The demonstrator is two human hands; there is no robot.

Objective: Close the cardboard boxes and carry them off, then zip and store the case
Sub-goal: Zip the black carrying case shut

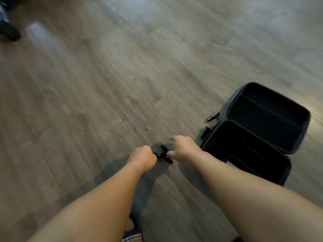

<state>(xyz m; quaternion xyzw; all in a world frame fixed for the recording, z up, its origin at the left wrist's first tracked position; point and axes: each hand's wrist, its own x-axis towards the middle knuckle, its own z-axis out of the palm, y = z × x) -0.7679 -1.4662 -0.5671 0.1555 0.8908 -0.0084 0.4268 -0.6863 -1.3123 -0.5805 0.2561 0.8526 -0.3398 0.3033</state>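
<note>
Left hand (142,157) is curled in a fist, gripping one end of a small black object (163,153) just above the wood floor (87,84); what the object is cannot be told. Right hand (183,147), fingers bent, touches its other side. Both forearms reach forward. One black case (258,130) lies open on the floor at right, two dark halves showing, a zip pull (213,117) beside it.

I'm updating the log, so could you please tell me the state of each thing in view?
case: unzipped, lying open on the floor.
small black object: between both hands.
left hand: curled, gripping the small black object.
right hand: fingers bent, touching it.
zip pull: lying loose beside the case.
</note>
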